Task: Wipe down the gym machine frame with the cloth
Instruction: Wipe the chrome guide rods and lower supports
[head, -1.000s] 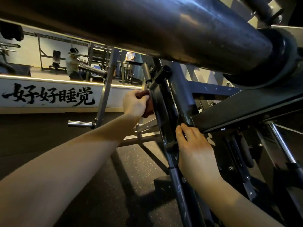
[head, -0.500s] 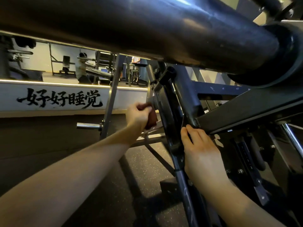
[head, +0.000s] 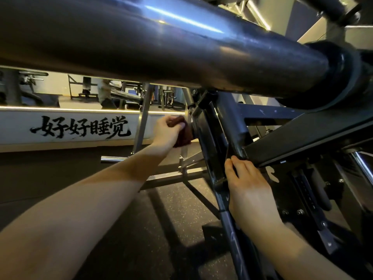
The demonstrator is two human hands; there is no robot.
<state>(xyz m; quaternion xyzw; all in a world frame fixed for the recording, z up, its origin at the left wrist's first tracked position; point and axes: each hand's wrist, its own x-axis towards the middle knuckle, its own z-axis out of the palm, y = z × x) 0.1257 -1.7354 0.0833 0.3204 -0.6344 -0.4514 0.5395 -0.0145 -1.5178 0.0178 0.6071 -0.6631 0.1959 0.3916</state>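
Well, left hand (head: 168, 131) holds cloth (head: 183, 135) against the frame (head: 205, 138).

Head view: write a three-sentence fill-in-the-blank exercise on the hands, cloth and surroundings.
The left hand grips the dark red cloth against the black frame; the right hand holds ____ cloth.
The thick steel tube runs ____ both hands.
The wall lettering is ____ on white.
Missing words: no; above; black.
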